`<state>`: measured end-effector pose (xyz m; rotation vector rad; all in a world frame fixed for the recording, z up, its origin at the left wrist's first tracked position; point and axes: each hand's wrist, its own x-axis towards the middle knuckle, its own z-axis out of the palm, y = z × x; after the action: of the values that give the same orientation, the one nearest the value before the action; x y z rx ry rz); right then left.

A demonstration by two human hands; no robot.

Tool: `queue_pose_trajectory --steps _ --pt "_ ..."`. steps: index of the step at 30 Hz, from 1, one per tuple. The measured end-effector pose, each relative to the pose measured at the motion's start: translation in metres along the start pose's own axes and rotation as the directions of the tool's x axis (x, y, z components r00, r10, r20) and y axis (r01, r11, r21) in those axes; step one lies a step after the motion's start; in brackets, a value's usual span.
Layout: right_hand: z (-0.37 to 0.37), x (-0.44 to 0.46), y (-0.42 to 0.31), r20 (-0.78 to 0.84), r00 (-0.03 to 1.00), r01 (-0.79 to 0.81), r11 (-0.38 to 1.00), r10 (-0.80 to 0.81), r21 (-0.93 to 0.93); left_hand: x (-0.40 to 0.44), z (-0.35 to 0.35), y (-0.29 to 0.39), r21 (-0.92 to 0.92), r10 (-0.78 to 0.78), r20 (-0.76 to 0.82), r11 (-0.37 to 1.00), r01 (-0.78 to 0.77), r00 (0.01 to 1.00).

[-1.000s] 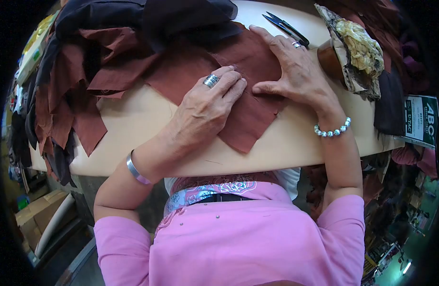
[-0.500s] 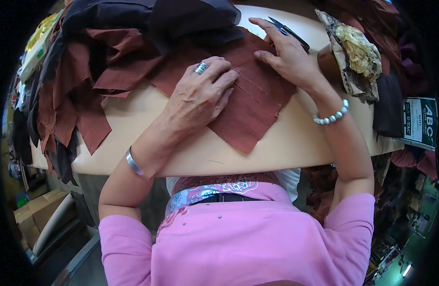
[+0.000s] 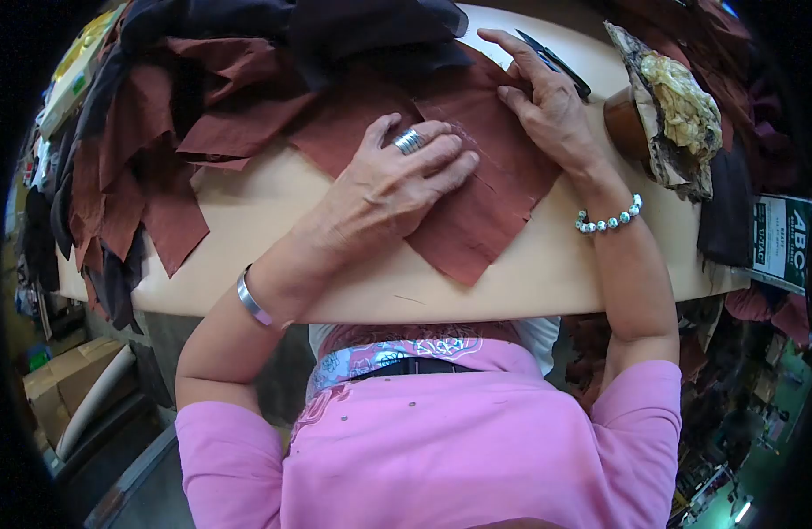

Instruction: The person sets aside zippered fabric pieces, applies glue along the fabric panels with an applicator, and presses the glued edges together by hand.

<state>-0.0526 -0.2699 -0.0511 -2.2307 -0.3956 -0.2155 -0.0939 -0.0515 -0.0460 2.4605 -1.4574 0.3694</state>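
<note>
A reddish-brown piece of cloth (image 3: 485, 220) lies flat, one corner pointing toward the table's front edge. My left hand (image 3: 393, 181), with a wide silver ring, rests on the cloth, its bent fingers slightly apart and nothing visible in them. At the cloth's right side is my right hand (image 3: 549, 119), index finger stretched forward and thumb apart, with nothing seen in its grasp. Beside its fingers lie black thread snips (image 3: 560, 66), partly hidden by the hand. Loose threads or a seam show on the cloth near my left fingertips.
Brown cloth pieces (image 3: 172, 220) and dark cloth (image 3: 371, 35) are piled at the left and back of the pale table (image 3: 274, 282). Right of my right hand stand a brown container (image 3: 625, 119) and crumpled yellowish material (image 3: 684, 101). An ABC-labelled packet (image 3: 781, 242) is at the right edge.
My right hand has drawn its thumb back from the middle of the cloth toward the snips. The thumb and fingers of my left hand have spread apart a little.
</note>
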Motion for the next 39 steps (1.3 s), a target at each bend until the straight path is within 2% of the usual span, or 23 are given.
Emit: queue_pose_trajectory --steps 2,6,9,12,15,18,21,24,27,28,31,32,35,39 --pt "0.000 0.000 0.002 0.006 1.000 0.024 1.000 -0.024 -0.004 -0.001 0.000 0.003 -0.045 0.030 0.003 0.999 -0.030 1.000" --pt "0.000 0.001 0.009 0.027 0.997 0.073 0.997 -0.072 -0.036 0.003 0.001 -0.002 -0.057 -0.063 -0.033 0.996 0.061 0.997" --pt "0.002 0.007 -0.005 -0.011 1.000 -0.012 0.993 0.011 -0.117 0.004 0.006 -0.019 -0.039 -0.138 -0.095 0.990 0.135 0.986" --pt "0.008 0.017 -0.007 0.016 1.000 -0.025 0.995 0.026 -0.094 0.004 0.004 -0.020 -0.069 -0.161 -0.124 0.986 0.153 0.979" --pt "0.009 0.016 -0.003 0.001 1.000 0.029 0.999 -0.029 -0.018 0.002 0.005 -0.020 -0.040 -0.153 -0.076 0.988 0.150 0.985" --pt "0.008 0.016 -0.003 0.008 1.000 0.029 0.999 -0.029 -0.044 0.000 0.005 -0.022 0.030 -0.091 -0.059 0.995 0.093 0.994" --pt "0.003 0.019 0.006 0.062 0.998 0.033 0.998 -0.030 -0.046 -0.002 0.000 -0.019 0.033 -0.035 -0.060 0.999 0.037 0.998" --pt "-0.007 0.012 -0.016 0.134 0.991 0.002 0.994 0.012 -0.107 -0.003 -0.002 -0.016 -0.030 -0.049 -0.082 0.998 0.046 0.995" --pt "-0.001 0.008 -0.011 0.097 0.957 0.286 0.943 -0.272 -0.170 0.000 0.006 -0.012 -0.103 -0.178 -0.129 0.981 0.165 0.976" --pt "-0.004 0.006 -0.021 0.191 0.972 0.183 0.955 -0.139 -0.233 0.000 0.006 -0.013 -0.095 -0.166 -0.125 0.983 0.155 0.978" --pt "-0.008 0.000 -0.023 0.277 0.961 0.161 0.860 -0.024 -0.485 -0.002 0.006 -0.015 -0.079 -0.139 -0.121 0.988 0.130 0.983" --pt "-0.014 -0.004 -0.016 0.334 0.936 0.257 0.860 -0.108 -0.441 -0.002 0.006 -0.015 -0.083 -0.143 -0.122 0.988 0.134 0.982" --pt "-0.025 -0.019 -0.011 0.374 0.894 0.408 0.794 -0.248 -0.451 -0.001 0.003 -0.018 -0.106 -0.179 -0.122 0.980 0.167 0.976" --pt "-0.027 -0.007 -0.016 0.354 0.917 0.323 0.865 -0.185 -0.384 0.002 -0.005 -0.027 -0.117 -0.154 -0.162 0.984 0.136 0.975"
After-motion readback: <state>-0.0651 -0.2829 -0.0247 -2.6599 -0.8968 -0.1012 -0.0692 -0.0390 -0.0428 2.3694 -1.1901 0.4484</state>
